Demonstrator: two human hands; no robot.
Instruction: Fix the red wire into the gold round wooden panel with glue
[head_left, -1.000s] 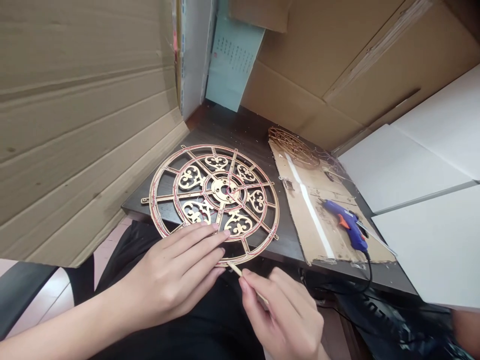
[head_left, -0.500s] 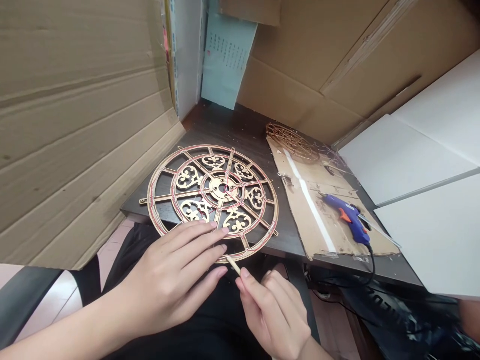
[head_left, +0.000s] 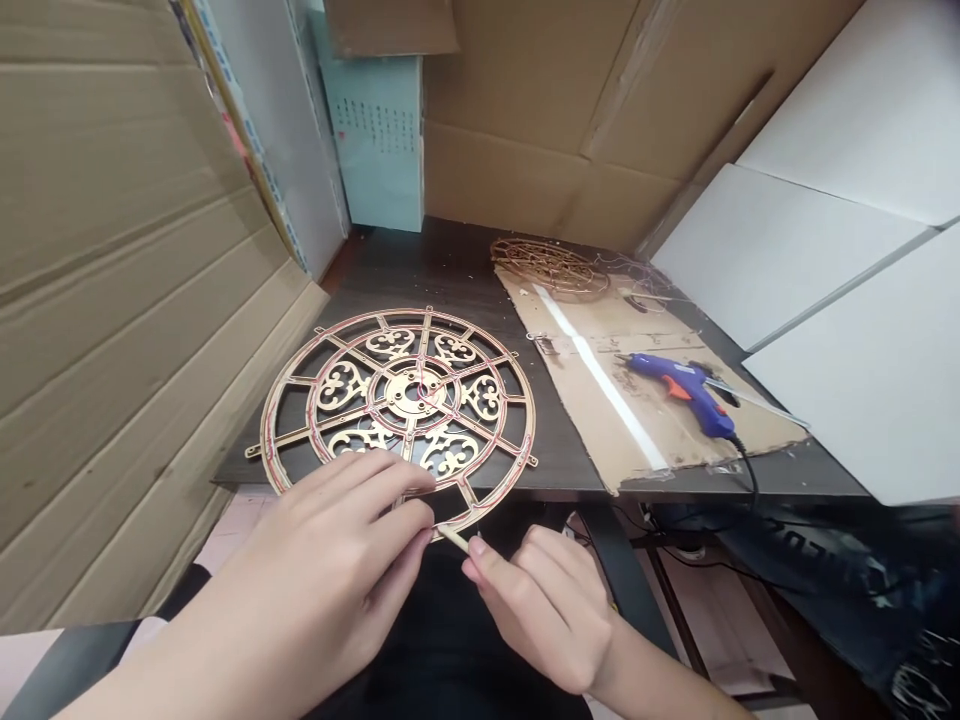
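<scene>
A round, gold-coloured openwork frame (head_left: 517,400), with spokes, scroll ornaments and red thread along its rings, lies flat on the dark table, its near rim jutting past the edge. My left hand (head_left: 330,550) rests over that near rim. Its thumb and index finger are closed together at the rim; the exact grip is partly hidden. Between the thumb and fingers of my right hand (head_left: 544,610) is a thin pale stick (head_left: 453,537). The stick's tip touches the near rim, just right of my left fingertips.
To the right, a blue glue gun (head_left: 686,385) lies on a cardboard sheet (head_left: 562,400) with a white stripe. A brown openwork disc (head_left: 551,265) sits at its far end. Cardboard panels (head_left: 525,190) and white boards (head_left: 840,400) stand around the table (head_left: 555,450).
The view has shifted, so the frame appears further left and lower. My left thumb and index finger have closed together at the rim. My right hand still holds the stick against it.
</scene>
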